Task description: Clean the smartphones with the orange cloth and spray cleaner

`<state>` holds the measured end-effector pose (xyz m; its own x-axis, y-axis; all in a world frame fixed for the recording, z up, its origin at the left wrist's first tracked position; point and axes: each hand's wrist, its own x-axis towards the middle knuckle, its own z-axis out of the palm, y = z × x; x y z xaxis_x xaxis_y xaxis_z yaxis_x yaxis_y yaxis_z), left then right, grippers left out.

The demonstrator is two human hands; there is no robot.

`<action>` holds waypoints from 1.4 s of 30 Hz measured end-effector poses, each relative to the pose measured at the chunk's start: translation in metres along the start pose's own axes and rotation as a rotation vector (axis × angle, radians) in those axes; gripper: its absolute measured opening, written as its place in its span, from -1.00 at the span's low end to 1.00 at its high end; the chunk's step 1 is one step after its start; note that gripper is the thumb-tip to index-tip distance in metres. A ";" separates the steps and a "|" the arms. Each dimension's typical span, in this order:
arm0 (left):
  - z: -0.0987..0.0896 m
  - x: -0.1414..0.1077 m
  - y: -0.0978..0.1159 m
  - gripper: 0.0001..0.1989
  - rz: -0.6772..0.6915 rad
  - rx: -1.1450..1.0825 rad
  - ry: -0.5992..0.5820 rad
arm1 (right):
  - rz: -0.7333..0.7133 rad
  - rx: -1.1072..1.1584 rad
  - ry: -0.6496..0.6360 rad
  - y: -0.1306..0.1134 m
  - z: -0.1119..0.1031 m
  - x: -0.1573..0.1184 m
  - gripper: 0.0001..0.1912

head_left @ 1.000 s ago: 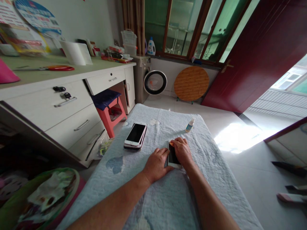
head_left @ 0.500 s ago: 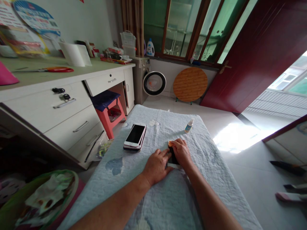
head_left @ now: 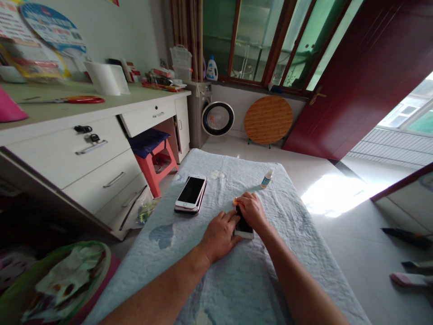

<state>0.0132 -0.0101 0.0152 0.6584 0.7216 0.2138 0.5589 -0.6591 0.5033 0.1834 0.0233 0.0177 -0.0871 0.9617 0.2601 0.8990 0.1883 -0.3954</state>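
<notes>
A smartphone [head_left: 244, 228] with a dark screen and white lower edge lies on the quilted cover, partly hidden by both hands. My left hand [head_left: 218, 235] grips its left side, thumb near the bottom corner and fingers along the edge. Over the phone's top end, my right hand [head_left: 251, 210] is closed on a small orange cloth [head_left: 236, 201], pressed against the screen area; most of the cloth is under the fingers. To the left, a white phone [head_left: 191, 192] rests on top of another phone or case. A small spray bottle [head_left: 267, 178] stands beyond my right hand.
The light blue quilted cover [head_left: 162, 271] drapes the table. A white desk [head_left: 98, 169] with drawers runs along the left, a red stool [head_left: 156, 163] under it. A waste bin [head_left: 110, 266] stands at lower left. Behind are a washing machine [head_left: 198, 113] and a round wooden tabletop [head_left: 269, 119].
My right hand has slid slightly left and up across the phone with the orange cloth, uncovering more of the phone's lower right. My left hand stays nearly still on the phone.
</notes>
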 end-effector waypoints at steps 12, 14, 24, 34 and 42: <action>0.008 -0.001 -0.004 -0.35 -0.056 -0.094 0.127 | -0.263 0.207 -0.498 -0.025 -0.051 -0.034 -0.79; 0.007 -0.001 -0.004 -0.36 -0.035 -0.059 0.097 | -0.281 0.212 -0.510 -0.025 -0.052 -0.038 -0.78; 0.002 -0.001 -0.004 -0.47 0.006 0.024 0.022 | -0.144 0.175 -0.525 -0.016 -0.061 -0.045 -0.75; 0.005 -0.001 -0.008 -0.43 -0.023 0.017 -0.001 | -0.034 0.255 -0.528 0.009 -0.066 -0.053 -0.71; 0.002 -0.001 -0.006 -0.49 -0.002 0.010 0.014 | -0.116 0.220 -0.406 -0.016 -0.052 -0.052 -0.81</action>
<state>0.0104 -0.0071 0.0101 0.6503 0.7257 0.2247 0.5654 -0.6598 0.4949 0.1959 -0.0396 0.0558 -0.3820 0.9235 -0.0348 0.7649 0.2948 -0.5727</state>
